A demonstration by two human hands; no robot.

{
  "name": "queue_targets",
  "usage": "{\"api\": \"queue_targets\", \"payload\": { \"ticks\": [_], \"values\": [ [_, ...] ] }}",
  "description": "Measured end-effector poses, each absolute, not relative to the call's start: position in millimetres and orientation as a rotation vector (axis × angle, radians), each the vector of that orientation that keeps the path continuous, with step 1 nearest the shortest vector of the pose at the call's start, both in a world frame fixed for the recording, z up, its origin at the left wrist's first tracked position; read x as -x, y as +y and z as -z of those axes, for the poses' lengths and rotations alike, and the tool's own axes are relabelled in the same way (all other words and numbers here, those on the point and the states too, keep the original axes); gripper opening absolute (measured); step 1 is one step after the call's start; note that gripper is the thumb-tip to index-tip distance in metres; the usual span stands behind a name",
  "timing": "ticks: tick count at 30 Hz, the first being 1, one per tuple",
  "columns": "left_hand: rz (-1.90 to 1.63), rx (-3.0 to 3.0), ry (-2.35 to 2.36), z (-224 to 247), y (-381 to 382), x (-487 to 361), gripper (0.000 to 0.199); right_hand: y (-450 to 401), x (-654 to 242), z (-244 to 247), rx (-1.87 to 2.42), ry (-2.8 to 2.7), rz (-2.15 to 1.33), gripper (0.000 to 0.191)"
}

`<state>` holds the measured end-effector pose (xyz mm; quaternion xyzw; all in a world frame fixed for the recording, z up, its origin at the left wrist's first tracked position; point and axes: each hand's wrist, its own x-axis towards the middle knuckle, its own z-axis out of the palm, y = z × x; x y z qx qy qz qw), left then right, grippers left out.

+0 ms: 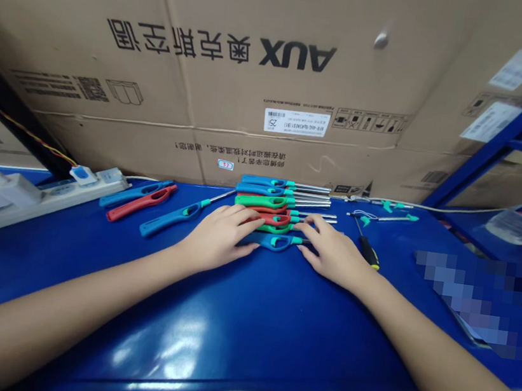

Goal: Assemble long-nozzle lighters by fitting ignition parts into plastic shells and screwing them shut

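My left hand (217, 238) is closed, thumb and fingers around the handle end of a blue stick lighter (276, 242). At the other end, my right hand (335, 253) pinches the lighter's metal tube, which its fingers mostly hide. This lighter lies nearest me in a side-by-side row, tubes pointing right. Beyond it in the row are a red lighter (278, 218), a green lighter (260, 201) and several blue ones. Left of my left hand lies another blue lighter (169, 218), set at a slant. Farther left are a red handle (142, 203) and a blue handle (130, 196) without visible tubes.
A black and yellow screwdriver (369, 253) lies beyond my right hand, near loose tubes with green parts (397, 218). A blurred-out phone-like slab (467, 306) is at right. A power strip (73, 193) runs along the left. A cardboard wall (216, 100) stands behind the blue table (185, 333).
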<state>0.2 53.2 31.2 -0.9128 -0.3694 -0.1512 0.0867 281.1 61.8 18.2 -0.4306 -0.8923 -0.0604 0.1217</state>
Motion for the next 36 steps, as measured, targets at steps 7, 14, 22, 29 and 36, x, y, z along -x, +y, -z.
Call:
{"api": "queue_targets", "payload": {
  "ticks": [7,14,22,29,36],
  "values": [
    [0.436,2.681,-1.16,-39.2,43.9,11.8,0.038,57.3,-277.0,-19.7,1.18,-2.602,0.164,0.038],
    [0.325,2.702,-1.234,-35.6,47.2,18.6,0.021,62.6,-260.5,-2.9,1.151,-2.54,0.075,0.026],
    [0.367,2.621,-1.308,-25.9,56.1,13.0,0.018,69.4,-259.6,3.6,1.206,-2.433,-0.004,0.026],
    [0.373,2.62,-1.337,-28.3,48.7,11.6,0.015,66.5,-261.1,-0.3,1.168,-2.449,0.021,0.026],
    [0.315,2.616,-1.397,-32.6,39.5,14.2,0.012,65.3,-260.6,1.2,1.067,-2.476,0.118,0.018]
  ]
}}
